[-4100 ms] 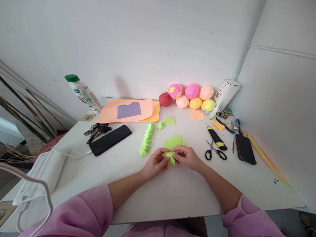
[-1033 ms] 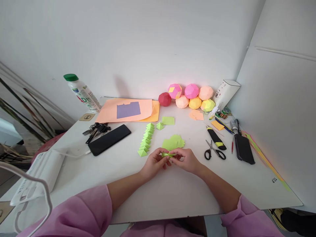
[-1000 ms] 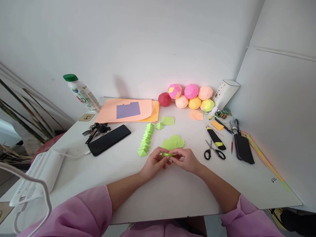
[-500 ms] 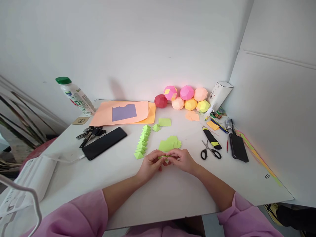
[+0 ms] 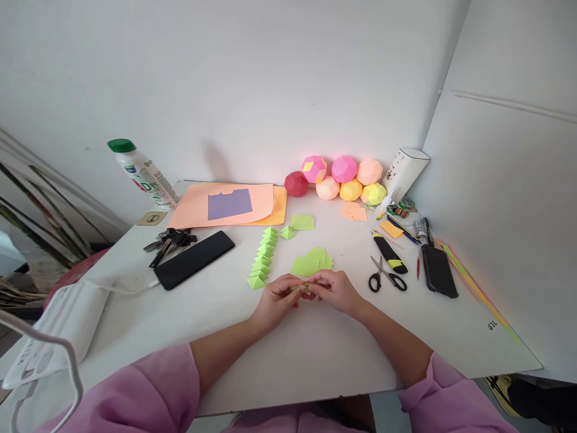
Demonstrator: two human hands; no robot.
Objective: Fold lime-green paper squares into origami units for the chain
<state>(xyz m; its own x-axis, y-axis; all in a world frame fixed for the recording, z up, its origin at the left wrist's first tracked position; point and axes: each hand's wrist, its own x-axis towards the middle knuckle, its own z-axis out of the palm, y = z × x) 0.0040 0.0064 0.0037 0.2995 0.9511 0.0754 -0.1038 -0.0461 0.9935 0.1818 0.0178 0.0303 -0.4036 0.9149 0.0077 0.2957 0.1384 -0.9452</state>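
Between my two hands is a small piece of green paper (image 5: 301, 287), pinched at its edges and mostly hidden by the fingers. My left hand (image 5: 278, 299) grips its left side with thumb and fingers. On the right side, my right hand (image 5: 334, 291) pinches it the same way, fingertips nearly meeting the left ones. Just beyond the hands lies a loose pile of flat green paper pieces (image 5: 311, 262). A row of folded green paper pyramids (image 5: 261, 261) runs to the left, with a single pyramid (image 5: 287, 232) beside a green sheet (image 5: 303, 222).
Faceted paper balls (image 5: 344, 169) are stacked by the wall. To the right lie scissors (image 5: 381, 274), a utility knife (image 5: 389, 252) and a phone (image 5: 439, 270). Leftward are a black power bank (image 5: 195, 260), keys (image 5: 174, 242), a bottle (image 5: 148, 180) and orange sheets (image 5: 189, 207).
The whole view has shifted slightly, so the things appear a little further right. Both hands keep their pinch on the green paper, with barely any finger movement.
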